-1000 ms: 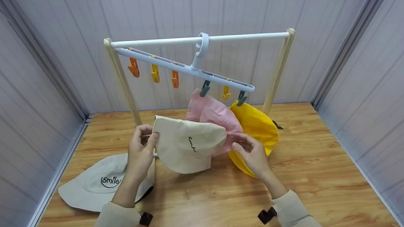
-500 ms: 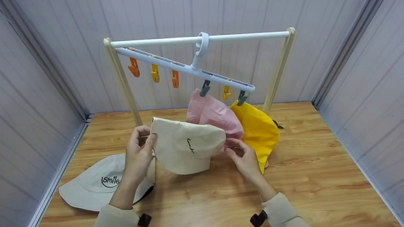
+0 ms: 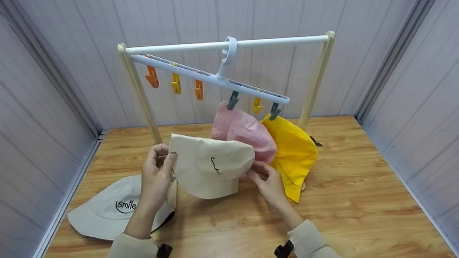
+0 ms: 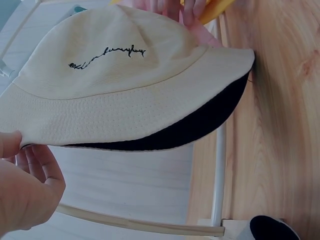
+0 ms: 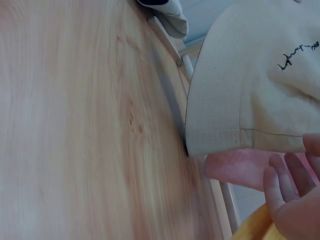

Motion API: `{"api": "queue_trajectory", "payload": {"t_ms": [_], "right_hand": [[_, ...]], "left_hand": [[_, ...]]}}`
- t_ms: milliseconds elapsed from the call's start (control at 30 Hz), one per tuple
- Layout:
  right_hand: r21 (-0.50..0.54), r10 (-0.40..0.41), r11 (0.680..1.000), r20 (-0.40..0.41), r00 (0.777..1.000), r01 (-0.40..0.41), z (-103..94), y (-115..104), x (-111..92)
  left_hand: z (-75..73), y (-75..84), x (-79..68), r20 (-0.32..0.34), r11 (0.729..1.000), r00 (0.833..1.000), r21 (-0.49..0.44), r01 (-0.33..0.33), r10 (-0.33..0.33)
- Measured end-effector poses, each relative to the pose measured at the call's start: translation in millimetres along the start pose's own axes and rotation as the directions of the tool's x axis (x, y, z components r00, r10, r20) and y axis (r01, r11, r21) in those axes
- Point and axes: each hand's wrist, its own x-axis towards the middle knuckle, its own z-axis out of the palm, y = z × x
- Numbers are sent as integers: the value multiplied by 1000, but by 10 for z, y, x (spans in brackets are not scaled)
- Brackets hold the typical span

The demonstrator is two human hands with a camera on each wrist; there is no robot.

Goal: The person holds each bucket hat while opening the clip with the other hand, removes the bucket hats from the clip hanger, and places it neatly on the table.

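Note:
A cream bucket hat (image 3: 211,165) with small dark lettering and a black lining is held up on its side over the table. My left hand (image 3: 157,174) pinches its brim between thumb and fingers. At the crown, my right hand (image 3: 269,184) holds the fabric, thumb on the near side and fingers partly hidden behind. Just beyond, a pink hat (image 3: 249,130) hangs from a dark grey clip (image 3: 233,100). A yellow hat (image 3: 295,157) hangs to its right from another grey clip (image 3: 275,111); its lower end is close to my right hand.
A tilted pale blue clip hanger (image 3: 207,78) hooks over the white rod (image 3: 178,48) of a wooden-legged stand. Orange and yellow clips (image 3: 176,83) on it hold nothing. A grey-white "smile" hat (image 3: 104,210) lies at left on the wooden table (image 3: 227,231). Panel walls surround it.
My right hand has moved left and slightly down, away from the yellow hat, whose lower part has swung down. The cream hat and my left hand have shifted slightly left.

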Motion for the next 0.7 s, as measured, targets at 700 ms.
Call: {"api": "queue_trajectory", "payload": {"t_ms": [700], "right_hand": [[-18, 3, 1000, -39, 999, -4, 60, -69, -22]], "left_hand": [[-158, -45, -46, -15, 997, 998, 39, 62, -61]]}}
